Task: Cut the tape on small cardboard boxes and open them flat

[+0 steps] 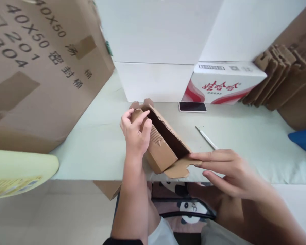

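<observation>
A small brown cardboard box [164, 153] lies slantwise near the table's front edge, its long top side open and dark inside. My left hand [136, 132] is on its far left end, fingers bent over the wall and holding it. Notched flaps stick up beyond those fingers. At the near end, a cut-out flap [177, 169] is folded outward. My right hand [226, 172] has its fingers stretched out, the tips touching this flap near the box's corner, with the thumb apart below. A thin white pen-like tool [206, 137] lies just beyond my right hand.
A phone [192, 107] lies before a white and red carton [224, 83]. Large white boxes [156, 81] stand at the back. A big printed carton [48, 75] fills the left, above a pale green object [22, 170]. Folded cardboard pieces [277, 78] lean at right, near a blue item [304, 141].
</observation>
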Action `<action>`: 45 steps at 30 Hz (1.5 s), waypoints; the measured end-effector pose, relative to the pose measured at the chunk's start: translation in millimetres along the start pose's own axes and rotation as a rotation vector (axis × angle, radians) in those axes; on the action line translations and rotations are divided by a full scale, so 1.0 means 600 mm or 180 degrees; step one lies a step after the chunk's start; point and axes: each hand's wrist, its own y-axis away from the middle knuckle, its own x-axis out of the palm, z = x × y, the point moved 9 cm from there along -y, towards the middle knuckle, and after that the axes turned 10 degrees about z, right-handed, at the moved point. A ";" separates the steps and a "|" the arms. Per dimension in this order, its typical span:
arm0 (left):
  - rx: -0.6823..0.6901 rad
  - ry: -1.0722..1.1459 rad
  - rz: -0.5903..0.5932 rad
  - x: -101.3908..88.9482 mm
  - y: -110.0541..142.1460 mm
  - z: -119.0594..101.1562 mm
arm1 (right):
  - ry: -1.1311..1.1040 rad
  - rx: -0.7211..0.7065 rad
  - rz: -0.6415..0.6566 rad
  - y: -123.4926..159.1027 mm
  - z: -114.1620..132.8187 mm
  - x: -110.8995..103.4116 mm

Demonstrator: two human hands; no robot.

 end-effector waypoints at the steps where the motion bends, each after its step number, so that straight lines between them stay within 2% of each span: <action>1: -0.0059 -0.0205 0.0055 0.013 -0.002 -0.005 | -0.0028 0.0044 -0.0026 0.007 -0.003 -0.002; 3: -0.0112 -0.0416 0.0052 0.029 -0.006 -0.015 | -0.0161 0.0105 -0.0078 0.018 -0.011 -0.002; 5: -0.0058 -0.0347 -0.0138 0.030 -0.009 -0.024 | -0.0244 0.0231 -0.0098 0.028 -0.027 0.002; 9: 0.0203 0.0475 -0.0547 0.013 -0.010 -0.038 | -0.0252 0.0711 -0.0128 0.049 -0.074 0.019; 11: 0.0184 0.0964 -0.0660 0.008 -0.010 -0.037 | -0.0265 0.0929 -0.0210 0.058 -0.098 0.028; 13: 0.0080 0.1567 -0.0597 0.014 -0.012 -0.028 | -0.0298 0.1057 -0.0316 0.064 -0.116 0.035; 16: 0.0169 0.2509 -0.0144 0.042 -0.020 -0.023 | -0.0368 0.1175 -0.0491 0.068 -0.133 0.040; 18: 0.0279 0.2702 0.0039 0.053 -0.023 -0.020 | -0.0439 0.1247 -0.0690 0.071 -0.142 0.036; 21: 0.0148 0.2407 -0.0038 0.055 -0.025 -0.002 | -0.0448 0.1351 -0.0924 0.075 -0.151 0.033; 24: 0.0060 0.2040 0.0047 0.060 -0.026 0.009 | -0.0314 0.1274 -0.0890 0.067 -0.150 0.041; 25: 0.0067 0.1873 0.0123 0.062 -0.025 0.010 | -0.0217 0.1245 -0.1025 0.068 -0.147 0.039; 28: 0.0114 0.1235 0.0376 0.071 -0.023 0.014 | 0.0230 0.1423 -0.1886 0.088 -0.143 0.017; 30: 0.0177 0.0880 0.0444 0.074 -0.020 0.019 | 0.0240 0.1569 -0.2112 0.094 -0.148 0.017; 32: 0.0278 0.0573 0.0389 0.072 -0.017 0.020 | -0.0134 0.1467 -0.1803 0.081 -0.157 0.031; 35: 0.0585 0.0076 0.0414 0.078 -0.012 0.006 | -0.0582 0.0969 -0.1276 0.061 -0.153 0.046; 37: 0.0808 -0.0245 0.0675 0.094 -0.008 -0.008 | -0.0833 0.0748 -0.1259 0.064 -0.152 0.044; 38: 0.0877 -0.0371 0.0814 0.101 -0.007 -0.013 | -0.1000 0.0792 -0.1382 0.071 -0.160 0.041; 40: 0.0852 -0.0473 0.0975 0.109 -0.008 -0.014 | -0.1364 0.1226 -0.1726 0.094 -0.195 0.042; 42: 0.0722 -0.0370 0.0908 0.101 -0.012 -0.007 | -0.1639 0.1885 -0.1866 0.118 -0.237 0.060; 43: 0.0667 -0.0265 0.0834 0.095 -0.015 -0.003 | -0.1771 0.2235 -0.1752 0.126 -0.256 0.077; 45: 0.0605 0.0012 0.0727 0.083 -0.020 0.005 | -0.2138 0.2861 -0.1267 0.136 -0.285 0.120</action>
